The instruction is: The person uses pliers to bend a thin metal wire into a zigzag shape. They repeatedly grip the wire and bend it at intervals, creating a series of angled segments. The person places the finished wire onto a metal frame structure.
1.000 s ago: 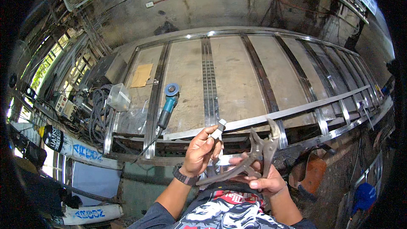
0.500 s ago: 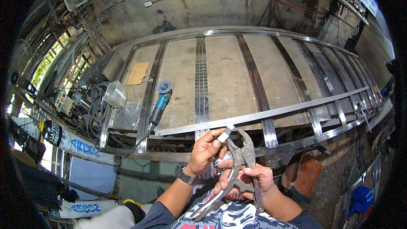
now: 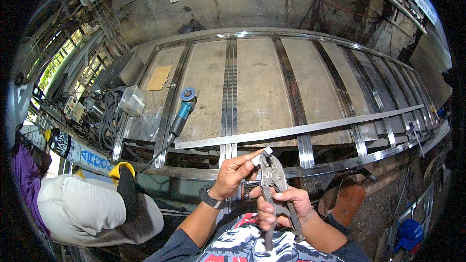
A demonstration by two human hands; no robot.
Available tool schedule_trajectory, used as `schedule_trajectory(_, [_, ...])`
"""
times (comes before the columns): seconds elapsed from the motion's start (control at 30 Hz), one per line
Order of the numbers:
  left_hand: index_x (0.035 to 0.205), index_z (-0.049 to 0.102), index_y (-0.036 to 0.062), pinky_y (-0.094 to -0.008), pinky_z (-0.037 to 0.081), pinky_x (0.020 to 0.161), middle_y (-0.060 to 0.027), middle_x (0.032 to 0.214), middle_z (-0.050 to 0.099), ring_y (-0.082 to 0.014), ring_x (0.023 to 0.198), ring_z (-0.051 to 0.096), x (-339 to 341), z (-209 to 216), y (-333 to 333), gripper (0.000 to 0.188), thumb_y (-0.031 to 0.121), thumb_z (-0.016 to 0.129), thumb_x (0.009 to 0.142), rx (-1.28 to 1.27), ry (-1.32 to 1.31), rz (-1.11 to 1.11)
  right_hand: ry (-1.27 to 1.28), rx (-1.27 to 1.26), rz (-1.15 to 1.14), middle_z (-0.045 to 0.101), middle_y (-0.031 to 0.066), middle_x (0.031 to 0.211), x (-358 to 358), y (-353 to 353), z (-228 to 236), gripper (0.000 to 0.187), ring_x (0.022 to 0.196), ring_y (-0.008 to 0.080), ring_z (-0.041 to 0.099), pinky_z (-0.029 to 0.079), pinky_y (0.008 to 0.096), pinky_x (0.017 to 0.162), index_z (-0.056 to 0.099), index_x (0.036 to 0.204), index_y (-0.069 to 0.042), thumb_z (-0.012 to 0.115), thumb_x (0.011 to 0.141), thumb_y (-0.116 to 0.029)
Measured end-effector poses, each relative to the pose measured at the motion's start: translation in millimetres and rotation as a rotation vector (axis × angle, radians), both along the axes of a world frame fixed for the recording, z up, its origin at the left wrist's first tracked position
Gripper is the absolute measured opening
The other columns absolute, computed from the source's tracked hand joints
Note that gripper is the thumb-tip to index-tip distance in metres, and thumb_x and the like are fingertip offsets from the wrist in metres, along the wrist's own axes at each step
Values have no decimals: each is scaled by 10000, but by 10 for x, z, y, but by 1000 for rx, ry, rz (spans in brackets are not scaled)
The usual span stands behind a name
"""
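In front of my chest, my left hand [image 3: 234, 177] pinches a small bright metal piece [image 3: 257, 160] between thumb and fingers. A dark wristwatch [image 3: 210, 198] is on that wrist. My right hand [image 3: 289, 206] is wrapped round the handles of grey locking pliers [image 3: 275, 178], which point up and away from me. The jaws of the pliers lie against the metal piece, around its upper end; whether they are clamped tight I cannot tell. Just beyond my fingers a long flat metal bar [image 3: 301, 130] lies across the frame.
A large frame of shiny metal tubes [image 3: 305, 151] spans the work surface. An angle grinder [image 3: 183, 111] with a blue disc lies on it, near a clear plastic box [image 3: 132, 101] and brown cardboard [image 3: 158, 77]. At left, a person in light trousers [image 3: 92, 208] is beside a gas cylinder [image 3: 77, 153].
The pliers have turned more upright, their jaws moving onto the metal piece and their handles drawing closer together. At lower left, the person in light trousers has come further into view.
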State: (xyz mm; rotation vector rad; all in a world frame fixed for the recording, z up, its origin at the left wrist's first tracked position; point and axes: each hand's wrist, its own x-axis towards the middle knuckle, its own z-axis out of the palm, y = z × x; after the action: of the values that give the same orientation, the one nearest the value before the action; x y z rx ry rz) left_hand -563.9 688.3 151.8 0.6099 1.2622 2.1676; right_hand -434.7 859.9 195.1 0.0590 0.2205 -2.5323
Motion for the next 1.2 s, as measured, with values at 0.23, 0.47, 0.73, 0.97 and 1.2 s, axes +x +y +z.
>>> schedule_trajectory(0.23, [1203, 691, -58, -249, 495, 692, -69, 961, 715, -107, 763, 604, 42, -82, 3, 343, 233, 670, 1023, -72, 8, 57, -88, -32, 55, 504, 69, 795, 29, 107, -15, 529, 648, 182, 511, 475, 375, 550, 466, 1368, 124, 572, 966, -202])
schedule_trajectory(0.47, [1034, 722, -36, -262, 505, 682, -65, 899, 715, -117, 748, 628, 101, 48, -58, 258, 219, 694, 1004, -44, 3, 35, -84, 163, 112, 515, 61, 746, 74, 149, 109, 358, 585, 170, 539, 487, 343, 511, 559, 1219, 74, 648, 968, -165])
schedule_trajectory(0.73, [1004, 744, -28, -232, 487, 679, -16, 849, 696, -72, 745, 595, 180, 146, -52, 220, 179, 672, 1022, -84, 49, 76, -76, 274, 122, 521, 65, 724, 108, 149, 146, 310, 585, 177, 548, 496, 362, 511, 591, 1137, 75, 673, 954, -162])
schedule_trajectory(0.97, [1018, 758, -18, -243, 512, 641, -35, 878, 732, -77, 729, 633, 286, 266, -143, 283, 251, 671, 1019, -180, 107, 137, -34, 327, 120, 524, 66, 714, 152, 47, 205, 284, 569, 176, 541, 492, 354, 521, 583, 1060, 83, 665, 957, -169])
schedule_trajectory(1.2, [1074, 672, 41, -233, 479, 759, 52, 949, 630, -23, 868, 550, 185, 73, 73, 236, 268, 605, 1067, -51, 114, -74, -51, 453, 50, 644, 149, 956, 232, 126, -22, 626, 883, 296, 615, 507, 508, 831, 639, 1222, 71, 641, 942, -489])
